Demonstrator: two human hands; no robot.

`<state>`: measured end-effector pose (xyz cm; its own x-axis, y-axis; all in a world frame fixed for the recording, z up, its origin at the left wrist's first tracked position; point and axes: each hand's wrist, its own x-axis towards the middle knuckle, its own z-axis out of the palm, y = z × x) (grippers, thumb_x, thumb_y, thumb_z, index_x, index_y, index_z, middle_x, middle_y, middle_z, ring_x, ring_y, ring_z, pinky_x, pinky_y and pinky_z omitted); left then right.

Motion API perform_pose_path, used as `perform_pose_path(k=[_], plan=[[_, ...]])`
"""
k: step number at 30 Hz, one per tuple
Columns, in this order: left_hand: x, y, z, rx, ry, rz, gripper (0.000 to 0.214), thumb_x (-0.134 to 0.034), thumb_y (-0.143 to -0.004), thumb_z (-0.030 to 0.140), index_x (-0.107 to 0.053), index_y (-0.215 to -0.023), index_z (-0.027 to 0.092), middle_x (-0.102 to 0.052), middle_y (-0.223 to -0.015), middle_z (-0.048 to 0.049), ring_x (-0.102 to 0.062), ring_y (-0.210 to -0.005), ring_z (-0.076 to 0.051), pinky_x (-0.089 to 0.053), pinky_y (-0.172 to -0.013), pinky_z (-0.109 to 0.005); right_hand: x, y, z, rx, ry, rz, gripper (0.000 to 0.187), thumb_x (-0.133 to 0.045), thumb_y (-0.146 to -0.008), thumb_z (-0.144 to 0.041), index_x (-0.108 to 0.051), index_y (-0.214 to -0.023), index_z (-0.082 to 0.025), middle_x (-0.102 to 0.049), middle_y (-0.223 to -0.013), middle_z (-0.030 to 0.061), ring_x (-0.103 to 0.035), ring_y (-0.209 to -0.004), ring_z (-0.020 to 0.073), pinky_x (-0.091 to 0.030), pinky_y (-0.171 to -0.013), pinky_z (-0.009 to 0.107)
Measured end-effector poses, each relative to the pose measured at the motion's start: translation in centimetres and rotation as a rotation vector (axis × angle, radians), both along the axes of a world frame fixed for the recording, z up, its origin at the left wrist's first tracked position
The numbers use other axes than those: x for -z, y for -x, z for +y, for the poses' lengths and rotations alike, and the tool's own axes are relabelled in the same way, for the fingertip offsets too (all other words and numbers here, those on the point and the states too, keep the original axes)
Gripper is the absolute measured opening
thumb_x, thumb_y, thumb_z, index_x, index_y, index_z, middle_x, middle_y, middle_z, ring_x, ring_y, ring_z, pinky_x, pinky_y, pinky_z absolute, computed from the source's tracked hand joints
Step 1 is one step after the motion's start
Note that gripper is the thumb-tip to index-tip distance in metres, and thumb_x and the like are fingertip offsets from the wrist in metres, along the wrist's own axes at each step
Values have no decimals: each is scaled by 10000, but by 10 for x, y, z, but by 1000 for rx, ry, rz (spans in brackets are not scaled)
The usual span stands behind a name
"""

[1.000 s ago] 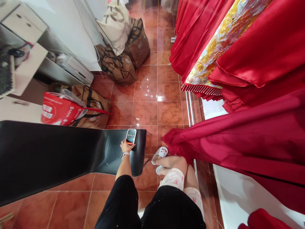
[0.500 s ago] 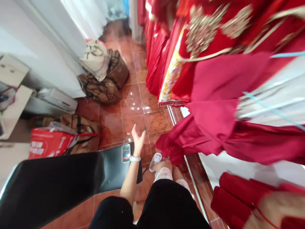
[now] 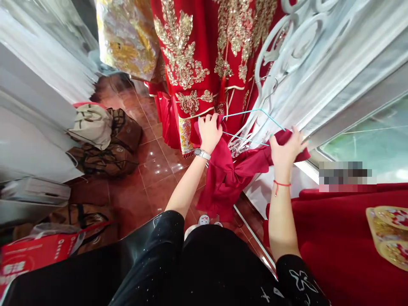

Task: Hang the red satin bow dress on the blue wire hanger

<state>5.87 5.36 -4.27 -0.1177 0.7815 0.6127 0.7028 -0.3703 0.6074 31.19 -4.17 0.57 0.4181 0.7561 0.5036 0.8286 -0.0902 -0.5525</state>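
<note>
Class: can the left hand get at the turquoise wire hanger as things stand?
Probably yes: the left hand grips the dark red garment beside the thin turquoise wire hanger, nothing between.

The floor (image 3: pixel 149 174) is laid with glossy reddish-brown marbled tiles, on which daylight is reflected in bright patches. The left side is closed by a plain white wall panel (image 3: pixel 28 144), with sheer white curtains (image 3: pixel 38 51) hung above it. A white ornate metal grille (image 3: pixel 287 51) is mounted at upper right, beside a green-tinted glass window (image 3: pixel 369 136). Brown patterned bags (image 3: pixel 105 157), topped by a cream tote (image 3: pixel 91 123), are stacked against the wall panel. A glossy black seat (image 3: pixel 63 278) is seen at bottom left.
</note>
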Motion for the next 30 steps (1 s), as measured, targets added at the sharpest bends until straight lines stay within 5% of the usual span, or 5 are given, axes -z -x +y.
perform_pose_path(k=[3, 7, 12, 18, 30], plan=[[8, 8, 0, -8, -56, 9, 375, -637, -985, 224, -678, -1339, 107, -707, -1230, -180, -563, -1336, -416, -376, -1201, -665, -6, 5, 14, 140, 75, 8, 481, -568, -925, -279, -536, -1391, -168, -455, -1552, 261, -350, -1496, 453, -296, -1168, 759], [4, 18, -10, 13, -47, 93, 420, -514, -1032, 219, -637, -1423, 126, -720, -1252, -190, -626, -1262, -365, -467, -1151, -551, -13, -5, 23, 103, 132, -76, 420, -413, -935, -98, -614, -1300, -150, -621, -1334, 211, -522, -1319, 366, -413, -1126, 574], [-34, 19, -37, -70, 199, 304, 445, -453, -1024, 141, -622, -1430, 79, -754, -1157, -202, -717, -1161, -344, -524, -1061, -504, -31, -34, 19, -13, 305, -246, 410, -440, -965, -70, -639, -1318, -125, -684, -1125, 187, -630, -1097, 315, -468, -994, 445], [-75, 24, -66, -151, 390, 552, 422, -439, -1057, 221, -639, -1425, 169, -783, -1170, -172, -743, -1137, -327, -546, -996, -430, -48, -44, 20, -51, 410, -371, 388, -465, -979, -127, -674, -1305, -152, -704, -1075, 209, -647, -1063, 355, -459, -919, 429], [-70, 22, -71, -157, 328, 516, 414, -563, -1038, 347, -633, -1407, 172, -752, -1259, -171, -714, -1189, -325, -541, -1007, -403, -40, -47, 19, -93, 404, -455, 489, -464, -904, -65, -715, -1310, -171, -744, -1067, 183, -679, -1070, 351, -495, -920, 439]])
